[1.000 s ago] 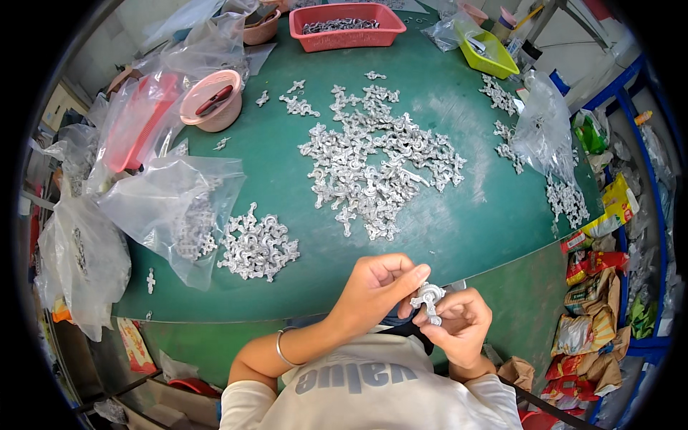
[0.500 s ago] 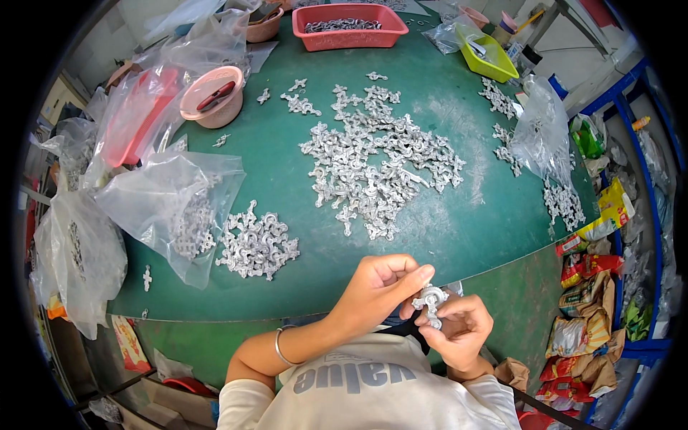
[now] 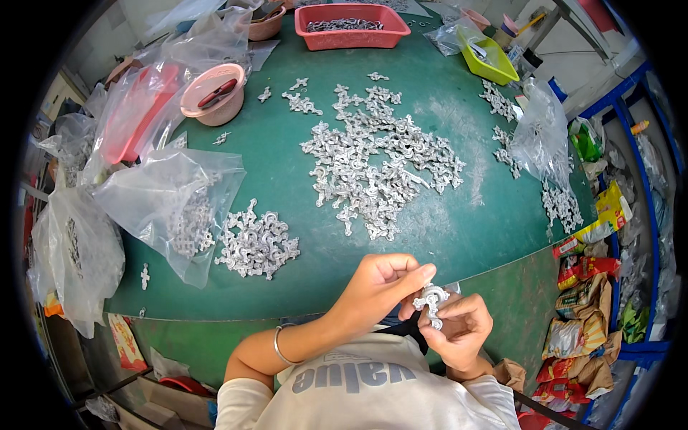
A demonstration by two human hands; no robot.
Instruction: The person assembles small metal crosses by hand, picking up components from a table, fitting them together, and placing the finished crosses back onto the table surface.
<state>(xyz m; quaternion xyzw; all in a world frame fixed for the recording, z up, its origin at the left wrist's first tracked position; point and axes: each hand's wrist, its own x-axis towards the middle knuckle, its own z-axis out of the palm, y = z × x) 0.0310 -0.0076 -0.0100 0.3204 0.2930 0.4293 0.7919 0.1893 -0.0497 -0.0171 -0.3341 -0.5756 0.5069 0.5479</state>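
Just in front of my chest, past the near edge of the green table, I hold a small silver-grey metal casting with a ring and cross-like arms. My left hand pinches its upper end between thumb and fingers. On its right side my right hand grips it with curled fingers, which partly cover it. A large heap of similar castings lies mid-table. Nearer and to the left is a smaller, compact pile of castings.
A red tray of metal parts stands at the far edge. At left are a pink bowl with red-handled pliers and clear plastic bags. Another bag and a yellow-green tray lie right, beside a blue rack.
My hands stay in nearly the same place with the casting between them. The view has shifted very slightly; nothing on the table has visibly moved.
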